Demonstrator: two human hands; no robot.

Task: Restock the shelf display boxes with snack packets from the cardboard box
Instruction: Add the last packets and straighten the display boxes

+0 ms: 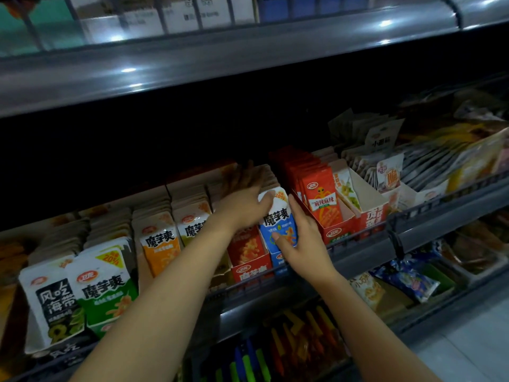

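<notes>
Both hands close on one blue-and-white snack packet (278, 219) at the middle shelf (358, 257): the left hand (242, 205) has its grip over the packet's top edge, thumb on the white upper face, other fingers blurred behind the row; the right hand (303, 244) cups the lower right side, thumb pressed on the blue lower face. The packet stands upright, long axis vertical, tipped slightly back, its base going into the blue display box (278, 260). From either grip the slot lies straight down and a little back, so the coming push looks to be downward along the packet's length. The right hand is nearer the box mouth.

Left to right along the shelf: a white-and-black packet (52, 299) and a green packet (107, 296) front their rows at the near left; an orange packet (161, 246) heads a full row; a white packet with green print (192, 227) sits partly behind the left forearm; a red display box (248, 268), well filled, stands just beside the blue one. Right of the hands, a tall red box (327, 230) is packed with red packets (321, 208); next, an open red-fronted box (369, 213) looks low on stock, pale packets at its back. The cardboard supply box is out of view.
</notes>
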